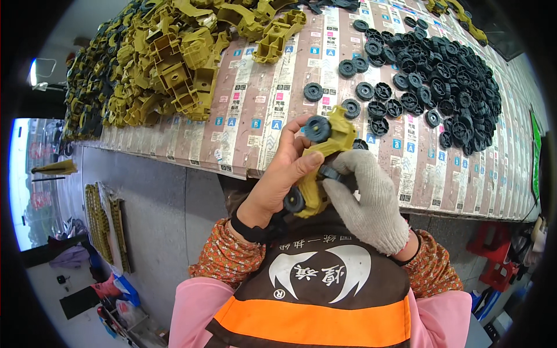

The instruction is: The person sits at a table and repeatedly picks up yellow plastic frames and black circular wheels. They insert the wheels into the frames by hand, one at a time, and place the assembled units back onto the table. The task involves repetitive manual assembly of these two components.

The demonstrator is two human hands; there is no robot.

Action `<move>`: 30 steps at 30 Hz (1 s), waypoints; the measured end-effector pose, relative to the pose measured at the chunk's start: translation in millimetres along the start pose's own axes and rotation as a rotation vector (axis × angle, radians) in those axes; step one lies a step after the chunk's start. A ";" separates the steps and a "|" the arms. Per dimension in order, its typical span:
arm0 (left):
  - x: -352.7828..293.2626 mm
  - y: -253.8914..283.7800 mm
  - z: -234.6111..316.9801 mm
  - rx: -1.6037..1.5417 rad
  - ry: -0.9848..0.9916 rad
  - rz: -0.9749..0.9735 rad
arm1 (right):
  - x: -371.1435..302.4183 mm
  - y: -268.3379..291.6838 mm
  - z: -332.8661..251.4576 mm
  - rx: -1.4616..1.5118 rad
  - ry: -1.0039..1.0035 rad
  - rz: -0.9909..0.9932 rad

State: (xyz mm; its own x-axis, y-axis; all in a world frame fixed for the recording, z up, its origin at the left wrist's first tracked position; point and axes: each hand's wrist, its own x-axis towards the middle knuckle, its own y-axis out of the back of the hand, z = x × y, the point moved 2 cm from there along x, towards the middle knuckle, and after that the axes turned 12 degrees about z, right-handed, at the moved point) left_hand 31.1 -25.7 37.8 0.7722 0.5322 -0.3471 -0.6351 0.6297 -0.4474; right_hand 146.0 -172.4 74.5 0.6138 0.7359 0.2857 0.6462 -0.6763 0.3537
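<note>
Over the near edge of the table, my bare left hand [278, 177] is closed around a yellow-green plastic toy car body [341, 134]. The body is tilted, and black wheels sit on its left side: an upper wheel [317, 129] and a lower wheel [294, 199]. In a grey knit glove, my right hand [368, 194] pinches another black toy wheel [330, 173] against the body's right side. Whether that wheel is seated on an axle cannot be made out. Part of one more dark wheel [360, 144] shows just beyond the gloved fingers.
A heap of yellow-green car bodies [174, 64] covers the table's far left, with a pile of wheeled toy cars [87, 87] beside it. Many loose black wheels [458, 87] lie at the right. The table [246, 127] has a printed covering. Red stools [493, 252] stand low at right.
</note>
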 end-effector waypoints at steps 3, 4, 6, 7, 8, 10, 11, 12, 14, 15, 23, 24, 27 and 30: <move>0.8 4.1 -1.2 -0.024 0.068 -0.010 | 6.4 6.3 -3.4 0.045 0.021 -0.109; -0.1 4.4 -0.8 -0.004 0.079 -0.020 | 6.3 7.5 -4.5 0.067 0.032 -0.132; -1.0 5.1 -1.8 0.009 0.101 -0.036 | 5.9 8.8 -6.9 0.110 0.054 -0.179; -1.5 7.2 -4.4 0.001 0.109 -0.037 | 7.4 9.2 -8.6 0.133 0.038 -0.174; -2.0 8.5 -6.1 -0.007 0.118 -0.038 | 9.3 9.6 -10.7 0.157 0.022 -0.170; 0.2 7.7 -5.9 -0.157 0.086 -0.027 | 11.4 10.1 -7.3 0.262 -0.083 -0.137; 1.7 8.3 -5.4 -0.231 0.070 -0.023 | 11.4 10.1 -0.7 0.362 -0.216 -0.067; 2.9 15.1 -7.3 -0.290 0.092 -0.023 | 16.8 14.1 -2.9 0.403 -0.323 0.008; 1.8 16.3 -9.1 -0.465 0.154 -0.081 | 25.4 17.6 3.3 0.381 -0.408 0.197; 0.5 16.1 -9.8 -0.552 0.185 -0.111 | 27.5 15.2 10.6 0.360 -0.424 0.177; -9.1 12.4 -14.9 -0.275 0.275 0.024 | 18.7 -2.7 42.7 0.061 -0.255 0.102; -9.2 12.6 -16.2 -0.261 0.247 0.024 | 16.9 -4.2 43.0 0.080 -0.300 0.111; -10.0 11.7 -20.6 -0.214 0.180 0.029 | 17.3 -7.3 36.9 0.112 -0.373 0.125; -7.3 8.7 -23.3 -0.164 0.165 0.049 | 18.5 -8.1 25.2 0.087 -0.342 0.130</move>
State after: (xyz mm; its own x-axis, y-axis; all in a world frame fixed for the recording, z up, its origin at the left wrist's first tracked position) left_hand 20.3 -37.3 17.3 0.7418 0.4514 -0.4960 -0.6707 0.4978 -0.5500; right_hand 163.6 -154.1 54.5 0.7998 0.6003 0.0036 0.5801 -0.7744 0.2527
